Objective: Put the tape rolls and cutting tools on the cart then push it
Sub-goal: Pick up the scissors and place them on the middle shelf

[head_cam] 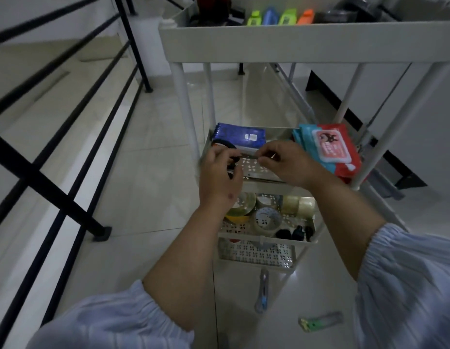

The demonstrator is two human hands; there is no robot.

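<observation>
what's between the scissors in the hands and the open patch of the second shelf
Nothing visible. Both hands hold the scissors just above the bare perforated shelf floor, between the blue pack and the red wipes pack.

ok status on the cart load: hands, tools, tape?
Both hands, left and right, on scissors over middle tray. Tape rolls on lower shelf. Two cutters still on floor: blue, green.

free: shelf centre (pixel 254 167) | blocked: wipes pack (pixel 329 149) right (blue pack (pixel 240 137) left)
</observation>
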